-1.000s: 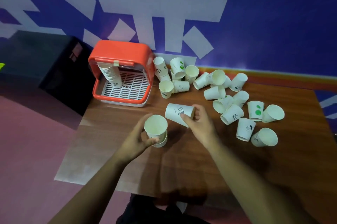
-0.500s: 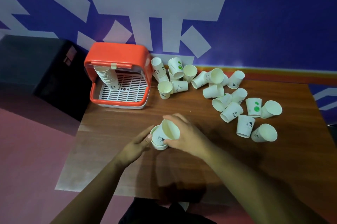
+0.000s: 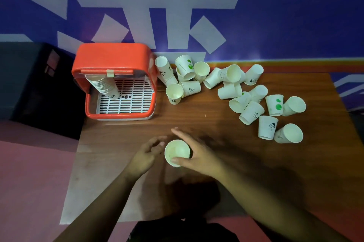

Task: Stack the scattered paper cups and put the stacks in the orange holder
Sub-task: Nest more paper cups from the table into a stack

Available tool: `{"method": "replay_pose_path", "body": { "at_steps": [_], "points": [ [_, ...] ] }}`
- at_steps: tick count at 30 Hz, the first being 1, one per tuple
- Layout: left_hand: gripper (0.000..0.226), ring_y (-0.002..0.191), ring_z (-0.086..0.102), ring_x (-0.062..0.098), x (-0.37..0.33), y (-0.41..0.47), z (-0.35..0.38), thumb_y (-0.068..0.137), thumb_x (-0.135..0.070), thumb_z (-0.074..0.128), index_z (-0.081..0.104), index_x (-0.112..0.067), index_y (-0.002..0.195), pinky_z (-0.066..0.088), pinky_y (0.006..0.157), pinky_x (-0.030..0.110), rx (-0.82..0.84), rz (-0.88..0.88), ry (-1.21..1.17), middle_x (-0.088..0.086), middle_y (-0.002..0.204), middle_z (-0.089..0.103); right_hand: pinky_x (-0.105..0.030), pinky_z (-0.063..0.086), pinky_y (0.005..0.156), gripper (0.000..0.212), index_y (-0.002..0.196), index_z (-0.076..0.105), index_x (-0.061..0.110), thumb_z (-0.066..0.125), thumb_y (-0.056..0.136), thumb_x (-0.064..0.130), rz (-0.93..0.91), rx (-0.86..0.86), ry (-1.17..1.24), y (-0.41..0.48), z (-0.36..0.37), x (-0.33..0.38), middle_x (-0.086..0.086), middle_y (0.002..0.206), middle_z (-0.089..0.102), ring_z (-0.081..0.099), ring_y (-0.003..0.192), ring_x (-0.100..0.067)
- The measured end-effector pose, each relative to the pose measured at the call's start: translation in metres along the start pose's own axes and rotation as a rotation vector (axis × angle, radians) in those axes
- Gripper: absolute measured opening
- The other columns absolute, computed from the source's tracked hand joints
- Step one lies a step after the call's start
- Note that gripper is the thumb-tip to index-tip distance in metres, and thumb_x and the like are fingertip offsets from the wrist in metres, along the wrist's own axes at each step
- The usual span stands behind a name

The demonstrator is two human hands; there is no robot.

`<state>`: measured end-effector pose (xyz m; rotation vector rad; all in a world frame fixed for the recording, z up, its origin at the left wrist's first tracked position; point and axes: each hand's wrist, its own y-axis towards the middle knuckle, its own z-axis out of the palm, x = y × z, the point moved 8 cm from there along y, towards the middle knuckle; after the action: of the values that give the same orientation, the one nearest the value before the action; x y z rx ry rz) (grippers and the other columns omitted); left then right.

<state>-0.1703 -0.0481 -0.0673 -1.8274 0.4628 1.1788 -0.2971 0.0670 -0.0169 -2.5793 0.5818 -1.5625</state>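
While my right hand grips the small cup stack upright on the table, my left hand rests beside it, loosely open; next, fetch another loose cup.

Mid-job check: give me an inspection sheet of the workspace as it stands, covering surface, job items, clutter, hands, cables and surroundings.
Surface: brown wooden table, bare in the middle.
Job's things: orange holder at the table's back left, one stack of cups leaning inside it on the white grate. Short stack upright between the hands. Loose cups scattered across the back and right, most lying on their sides.
Clutter: nothing seen.
Grippers: right hand wraps the short stack from the right; left hand is beside it, fingers curled, contact unclear.
Cables: nothing seen.
Surroundings: blue wall with white shapes behind; dark cabinet left of the table; pink floor.
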Motion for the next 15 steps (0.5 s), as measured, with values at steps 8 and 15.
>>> {"method": "replay_pose_path", "body": {
  "at_steps": [8, 15],
  "points": [
    [0.041, 0.114, 0.055, 0.022, -0.095, 0.107, -0.018, 0.091, -0.018, 0.069, 0.056, -0.012, 0.129, 0.045, 0.1, 0.029, -0.155, 0.288, 0.558, 0.008, 0.125, 0.053, -0.029, 0.04, 0.1, 0.052, 0.14, 0.047, 0.021, 0.057, 0.094, 0.043, 0.409, -0.36, 0.027, 0.059, -0.09, -0.049, 0.001, 0.142, 0.047, 0.048, 0.128, -0.013],
    [0.058, 0.136, 0.035, 0.044, -0.088, 0.182, 0.017, 0.091, -0.029, 0.068, 0.049, -0.007, 0.141, 0.033, 0.116, 0.047, -0.084, 0.163, 0.904, 0.026, 0.149, 0.03, -0.039, 0.045, 0.103, 0.056, 0.142, 0.043, 0.015, 0.058, 0.094, 0.038, 0.537, -0.408, -0.09, 0.096, -0.116, -0.092, -0.007, 0.144, 0.041, 0.049, 0.127, -0.022]
  ]
}}
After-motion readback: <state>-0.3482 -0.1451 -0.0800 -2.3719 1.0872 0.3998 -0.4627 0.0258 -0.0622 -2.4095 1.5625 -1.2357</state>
